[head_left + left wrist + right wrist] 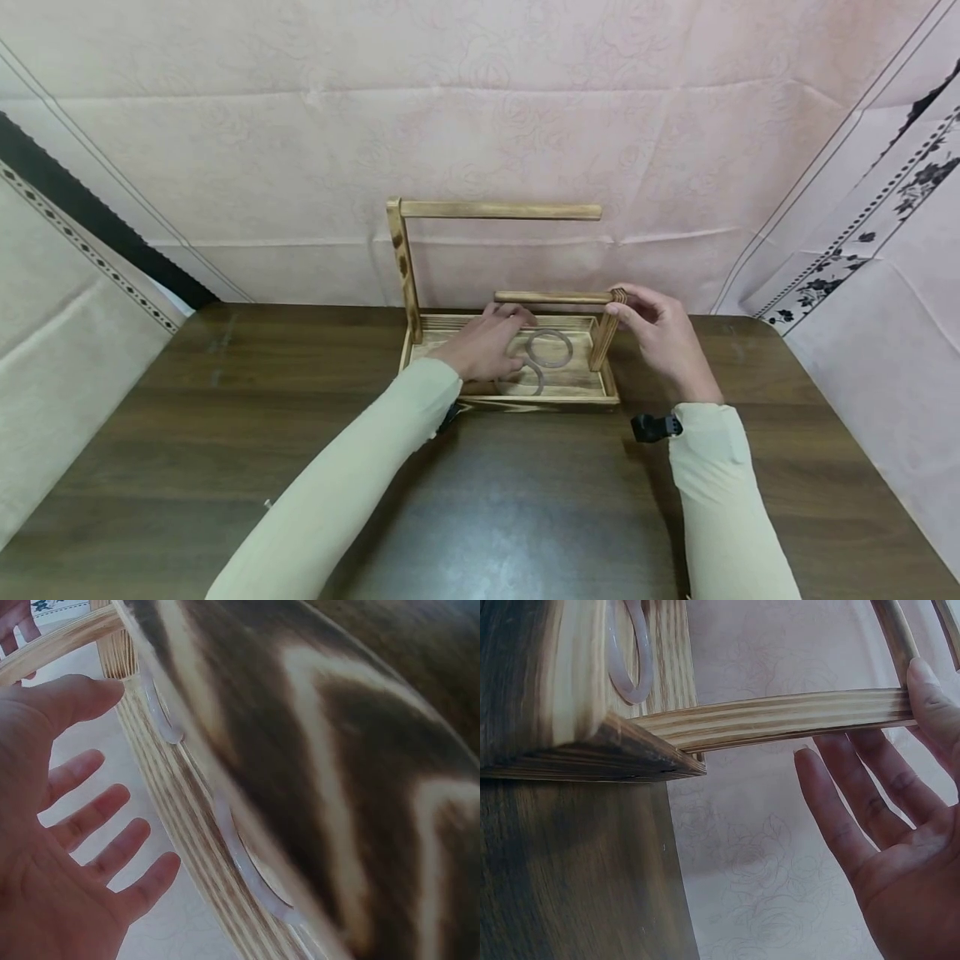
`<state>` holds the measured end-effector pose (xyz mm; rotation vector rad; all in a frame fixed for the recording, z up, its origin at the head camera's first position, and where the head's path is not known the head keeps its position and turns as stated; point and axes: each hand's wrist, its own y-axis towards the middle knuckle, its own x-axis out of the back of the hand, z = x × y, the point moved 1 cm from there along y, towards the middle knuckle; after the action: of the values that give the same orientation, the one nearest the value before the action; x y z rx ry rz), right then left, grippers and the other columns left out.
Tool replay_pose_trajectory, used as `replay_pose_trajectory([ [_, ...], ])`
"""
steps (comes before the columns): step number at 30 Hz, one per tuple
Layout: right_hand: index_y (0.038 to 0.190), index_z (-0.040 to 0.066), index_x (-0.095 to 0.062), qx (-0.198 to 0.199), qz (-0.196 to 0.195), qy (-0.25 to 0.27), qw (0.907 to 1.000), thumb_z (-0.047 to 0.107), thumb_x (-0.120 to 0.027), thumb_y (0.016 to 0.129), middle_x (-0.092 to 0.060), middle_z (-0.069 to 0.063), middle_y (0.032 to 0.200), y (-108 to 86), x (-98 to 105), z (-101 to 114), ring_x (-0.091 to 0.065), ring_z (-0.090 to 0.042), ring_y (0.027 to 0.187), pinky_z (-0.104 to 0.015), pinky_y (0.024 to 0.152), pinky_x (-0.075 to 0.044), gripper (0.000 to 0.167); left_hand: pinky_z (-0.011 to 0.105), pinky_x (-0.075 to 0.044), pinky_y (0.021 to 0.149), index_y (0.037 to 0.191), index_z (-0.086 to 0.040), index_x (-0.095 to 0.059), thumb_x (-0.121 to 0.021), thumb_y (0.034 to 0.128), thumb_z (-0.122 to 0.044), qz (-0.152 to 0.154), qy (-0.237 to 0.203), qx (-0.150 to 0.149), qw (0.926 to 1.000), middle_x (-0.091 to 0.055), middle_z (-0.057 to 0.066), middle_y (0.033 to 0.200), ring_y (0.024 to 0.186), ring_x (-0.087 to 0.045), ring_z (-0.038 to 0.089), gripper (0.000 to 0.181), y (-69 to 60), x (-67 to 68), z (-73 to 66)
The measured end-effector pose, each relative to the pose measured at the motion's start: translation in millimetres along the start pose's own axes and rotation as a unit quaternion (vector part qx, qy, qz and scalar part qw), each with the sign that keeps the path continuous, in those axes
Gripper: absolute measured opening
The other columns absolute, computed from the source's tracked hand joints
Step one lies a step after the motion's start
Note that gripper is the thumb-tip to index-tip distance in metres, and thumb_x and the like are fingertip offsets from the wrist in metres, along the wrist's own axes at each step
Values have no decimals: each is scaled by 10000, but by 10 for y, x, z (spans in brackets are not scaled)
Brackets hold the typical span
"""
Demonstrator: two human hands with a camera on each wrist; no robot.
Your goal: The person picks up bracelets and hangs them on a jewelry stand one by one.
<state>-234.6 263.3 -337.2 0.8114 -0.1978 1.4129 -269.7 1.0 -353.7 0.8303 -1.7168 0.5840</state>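
While the right hand [663, 337] pinches the shorter wooden post [604, 337] up top, probably steadying it, the left hand [491, 346] just spreads empty-palmed over the tray [543, 400] by two bangles [551, 364].

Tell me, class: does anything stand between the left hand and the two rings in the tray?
Nothing visible does. In the head view, the left hand is over the tray, by the nearer ring, and the farther ring lies open to its right. The lower rod shows beyond both rings, not in between.
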Motion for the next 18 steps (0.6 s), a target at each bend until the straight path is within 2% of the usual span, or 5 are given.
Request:
replay_pose_trajectory([
  [5, 1227, 45, -702, -98, 16, -24, 9999, 187, -645, 1010, -700, -124, 1031, 6, -4, -11, -561, 65, 811, -100, 732, -459, 265, 431, -423, 1139, 1475, -220, -499, -742, 916, -265, 117, 1, -21, 9999, -466, 31, 1539, 1353, -448, 285, 611, 48, -1, -32],
  [9, 1223, 77, -712, -107, -9, 17, 9999, 221, -667, 997, -704, -79, 1028, 2, 2, -8, -577, 49, 817, -103, 735, -466, 272, 428, -466, 1090, 1475, -231, -502, -737, 921, -308, 206, 220, -35, 9995, -455, 18, 1523, 1320, -469, 281, 607, 85, -21, -65],
  [15, 1203, 90, -711, -68, 11, 3, 10000, 264, -659, 1001, -704, -32, 997, -4, 8, 3, -600, 33, 834, -111, 749, -486, 272, 405, -501, 1006, 1459, -228, -535, -746, 919, -351, 239, 394, -257, 9986, -477, 6, 1450, 1222, -489, 251, 593, 139, -47, -101],
  [18, 1198, 98, -707, -74, 21, -42, 10000, 282, -650, 1005, -700, -29, 985, -5, 8, -10, -606, 14, 842, -122, 755, -493, 273, 403, -498, 1006, 1452, -235, -548, -747, 911, -332, 257, 414, -347, 9982, -480, 2, 1433, 1230, -477, 246, 584, 173, -65, -111],
])
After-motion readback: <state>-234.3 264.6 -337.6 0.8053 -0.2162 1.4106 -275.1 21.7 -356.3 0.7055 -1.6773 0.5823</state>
